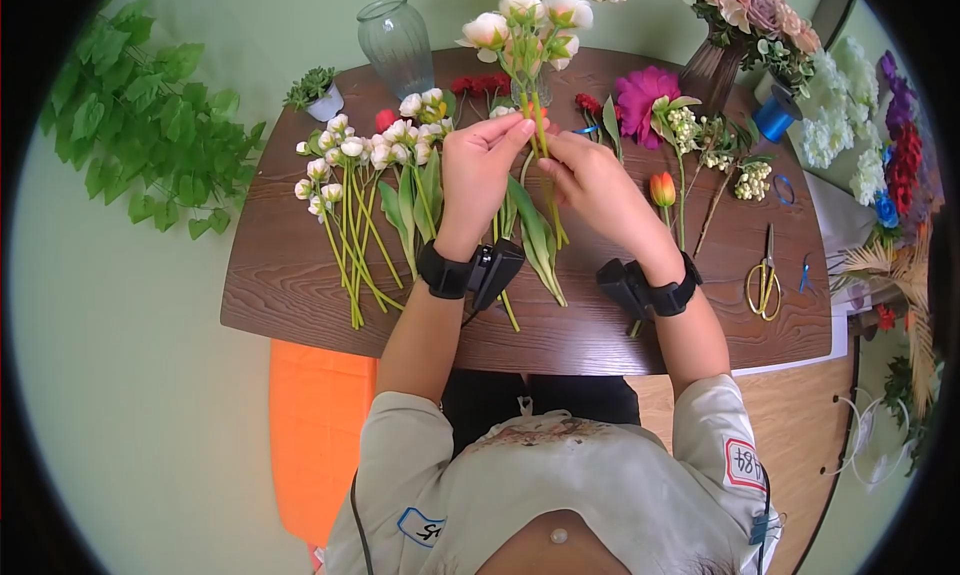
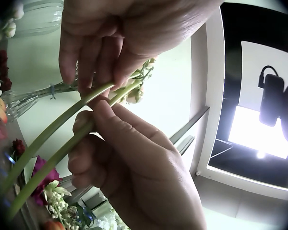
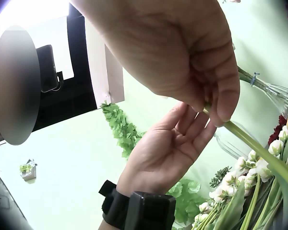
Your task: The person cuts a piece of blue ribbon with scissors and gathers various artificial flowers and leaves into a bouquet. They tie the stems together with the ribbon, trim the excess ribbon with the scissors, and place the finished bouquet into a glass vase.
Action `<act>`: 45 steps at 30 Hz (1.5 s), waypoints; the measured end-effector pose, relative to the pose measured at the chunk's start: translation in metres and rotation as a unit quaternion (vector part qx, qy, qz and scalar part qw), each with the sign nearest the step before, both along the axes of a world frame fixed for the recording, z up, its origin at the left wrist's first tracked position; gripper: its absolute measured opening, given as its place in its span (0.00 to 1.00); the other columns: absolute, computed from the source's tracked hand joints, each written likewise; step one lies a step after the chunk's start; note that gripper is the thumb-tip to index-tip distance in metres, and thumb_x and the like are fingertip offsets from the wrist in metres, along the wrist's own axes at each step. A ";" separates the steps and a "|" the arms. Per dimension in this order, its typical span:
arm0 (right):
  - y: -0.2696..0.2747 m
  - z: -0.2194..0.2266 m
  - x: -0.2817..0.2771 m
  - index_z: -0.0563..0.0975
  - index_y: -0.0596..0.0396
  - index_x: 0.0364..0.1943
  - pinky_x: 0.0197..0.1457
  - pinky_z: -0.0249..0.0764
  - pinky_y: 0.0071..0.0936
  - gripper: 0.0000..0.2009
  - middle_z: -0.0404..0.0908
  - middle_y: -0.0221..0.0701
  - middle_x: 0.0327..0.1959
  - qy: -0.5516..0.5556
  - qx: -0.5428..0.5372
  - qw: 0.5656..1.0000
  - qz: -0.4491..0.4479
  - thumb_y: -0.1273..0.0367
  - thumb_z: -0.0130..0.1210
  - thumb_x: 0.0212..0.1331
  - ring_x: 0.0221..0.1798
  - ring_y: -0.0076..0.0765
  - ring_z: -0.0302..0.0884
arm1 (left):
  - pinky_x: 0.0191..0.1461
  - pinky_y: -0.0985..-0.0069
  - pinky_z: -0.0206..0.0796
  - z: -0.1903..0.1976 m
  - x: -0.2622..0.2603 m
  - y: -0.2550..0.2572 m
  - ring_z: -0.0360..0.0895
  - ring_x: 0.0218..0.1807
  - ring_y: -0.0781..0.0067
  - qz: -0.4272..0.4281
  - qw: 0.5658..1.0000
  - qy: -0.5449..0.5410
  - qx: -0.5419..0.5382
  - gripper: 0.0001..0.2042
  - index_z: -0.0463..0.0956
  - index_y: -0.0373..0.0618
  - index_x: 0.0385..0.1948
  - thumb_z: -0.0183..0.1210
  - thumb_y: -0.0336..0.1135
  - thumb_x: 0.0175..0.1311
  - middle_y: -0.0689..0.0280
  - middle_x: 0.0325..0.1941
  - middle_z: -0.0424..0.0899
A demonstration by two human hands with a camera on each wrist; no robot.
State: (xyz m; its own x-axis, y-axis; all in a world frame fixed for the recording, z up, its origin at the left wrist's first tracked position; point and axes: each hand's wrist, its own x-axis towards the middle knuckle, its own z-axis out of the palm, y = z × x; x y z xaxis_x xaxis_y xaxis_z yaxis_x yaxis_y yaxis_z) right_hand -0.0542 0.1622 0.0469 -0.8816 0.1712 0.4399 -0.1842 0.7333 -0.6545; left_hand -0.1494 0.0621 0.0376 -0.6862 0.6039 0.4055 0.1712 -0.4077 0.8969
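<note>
Two green stems (image 2: 53,163) topped by white blooms (image 1: 522,25) stand upright between the hands above the table. The left hand (image 1: 483,180) pinches them between thumb and fingers just below the flower heads. Slightly lower, the right hand (image 1: 600,190) holds the same stems, its thumb and curled fingers round them. In the left wrist view the right hand (image 2: 134,163) grips the stems beside the left hand's fingertips (image 2: 103,72). The right wrist view shows the left hand (image 3: 163,148) with its palm turned to the camera, its fingertips at the stems.
White flowers on long stems (image 1: 350,245) lie at the left of the table (image 1: 270,275). A glass vase (image 1: 397,50) and a small potted plant (image 1: 323,100) stand behind. Rightward are a magenta flower (image 1: 647,105), an orange tulip (image 1: 663,190), blue ribbon spool (image 1: 775,115) and scissors (image 1: 766,280).
</note>
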 end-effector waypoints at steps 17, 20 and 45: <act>-0.005 -0.010 -0.003 0.67 0.64 0.29 0.37 0.63 0.42 0.06 0.70 0.48 0.31 0.040 0.051 0.998 -0.010 0.73 0.45 0.51 0.36 0.55 0.67 | 0.39 0.85 0.65 -0.003 0.005 -0.005 0.73 0.36 0.80 -0.077 0.996 -0.031 -0.021 0.10 0.73 0.33 0.37 0.49 0.27 0.56 0.62 0.35 0.78; -0.005 -0.002 -0.001 0.67 0.64 0.28 0.37 0.63 0.41 0.06 0.70 0.48 0.29 -0.006 0.048 0.999 0.000 0.72 0.45 0.52 0.35 0.54 0.67 | 0.39 0.84 0.65 -0.002 0.000 -0.012 0.72 0.35 0.82 -0.082 0.997 -0.002 -0.009 0.10 0.73 0.33 0.36 0.49 0.27 0.55 0.63 0.34 0.78; 0.008 0.003 0.002 0.68 0.65 0.24 0.28 0.60 0.38 0.07 0.67 0.44 0.19 0.026 -0.028 0.999 -0.037 0.72 0.46 0.51 0.24 0.50 0.65 | 0.14 0.83 0.56 -0.019 -0.028 -0.045 0.66 0.09 0.81 0.229 0.868 0.291 -0.330 0.10 0.69 0.36 0.18 0.50 0.33 0.55 0.67 0.08 0.70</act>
